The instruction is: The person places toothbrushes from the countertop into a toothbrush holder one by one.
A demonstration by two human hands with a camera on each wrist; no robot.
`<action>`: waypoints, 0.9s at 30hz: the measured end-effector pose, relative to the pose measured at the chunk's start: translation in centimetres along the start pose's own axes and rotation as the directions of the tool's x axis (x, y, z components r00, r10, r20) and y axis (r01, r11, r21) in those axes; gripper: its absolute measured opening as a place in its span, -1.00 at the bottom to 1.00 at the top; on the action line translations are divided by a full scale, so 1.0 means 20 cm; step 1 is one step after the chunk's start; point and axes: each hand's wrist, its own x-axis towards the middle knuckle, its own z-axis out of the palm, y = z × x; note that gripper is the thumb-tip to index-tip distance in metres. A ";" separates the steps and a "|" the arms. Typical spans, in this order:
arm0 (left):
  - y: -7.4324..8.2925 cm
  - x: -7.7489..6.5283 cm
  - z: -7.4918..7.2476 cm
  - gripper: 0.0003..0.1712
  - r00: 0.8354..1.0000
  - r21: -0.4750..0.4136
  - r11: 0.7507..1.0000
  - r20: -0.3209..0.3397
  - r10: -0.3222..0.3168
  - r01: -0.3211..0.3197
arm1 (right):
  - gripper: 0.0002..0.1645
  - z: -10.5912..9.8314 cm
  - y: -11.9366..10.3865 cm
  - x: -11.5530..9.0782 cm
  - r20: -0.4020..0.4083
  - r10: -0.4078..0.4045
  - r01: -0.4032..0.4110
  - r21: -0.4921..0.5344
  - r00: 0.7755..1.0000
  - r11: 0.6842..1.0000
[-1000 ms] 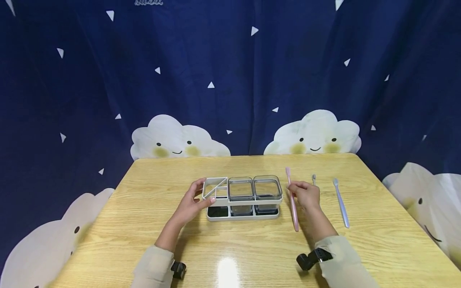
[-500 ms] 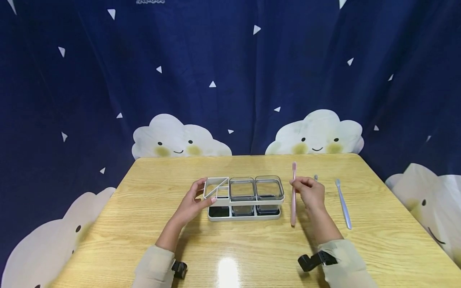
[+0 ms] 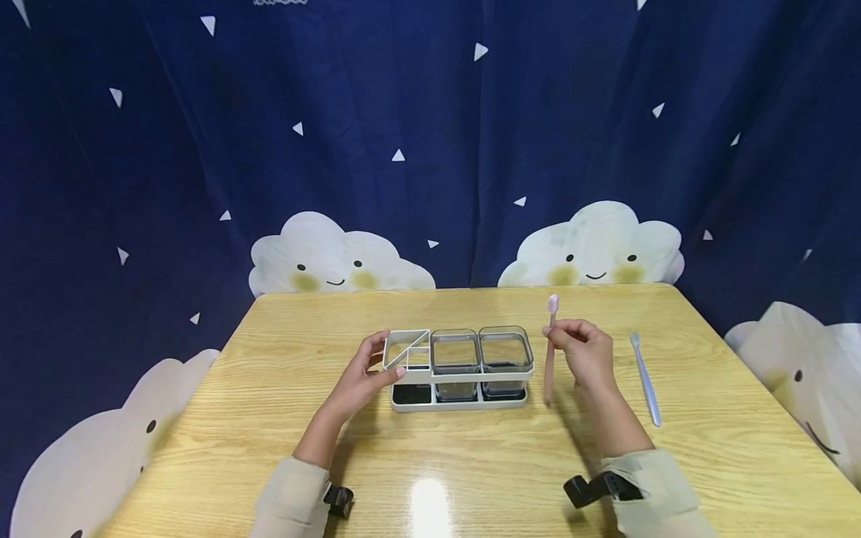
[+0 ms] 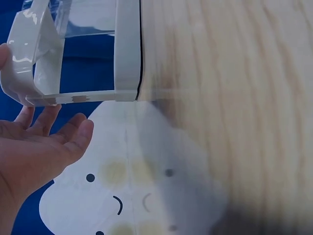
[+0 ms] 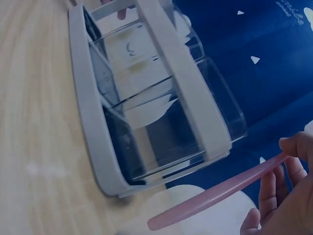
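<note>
Nearest are two pale, loose sleeves (image 3: 655,486), each with a small black wrist camera (image 3: 339,501) by its cuff. Past the sleeves come the hands. The left hand (image 3: 359,385) holds the end of a long white plastic rack (image 3: 464,378), with its thumb on the front and fingers round the side. Right by that thumb, the rack's top has little slots with a slanted bar. Farther to the right of the left hand, two square see-through cups (image 3: 455,368) sit side by side in the rack. The right hand (image 3: 587,357) pinches a thin pink plastic toothbrush (image 3: 549,373), head up and a bit tipped, near the rack's end but not touching it. To the right of this hand, a thin light-blue toothbrush (image 3: 646,381) lies on the yellowish wooden table (image 3: 457,441). Beyond both hands hangs a dark blue cloth curtain (image 3: 403,90) with white triangles and smiling clouds.
</note>
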 end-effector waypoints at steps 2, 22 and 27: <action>0.00 0.00 0.00 -0.22 1.000 -0.009 1.000 0.006 0.000 0.000 | -0.92 0.00 -0.02 -0.01 0.003 -0.007 0.007 0.007 1.000 1.000; -0.01 0.00 -0.02 -0.23 0.997 -0.109 0.994 0.074 -0.002 0.010 | -0.86 -0.01 -0.22 -0.08 -0.026 -0.115 0.117 0.150 0.993 0.982; -0.02 0.01 -0.04 -0.22 0.996 -0.108 0.994 0.092 -0.020 0.030 | -0.87 0.01 -0.27 -0.09 -0.017 -0.143 0.144 0.206 0.990 0.968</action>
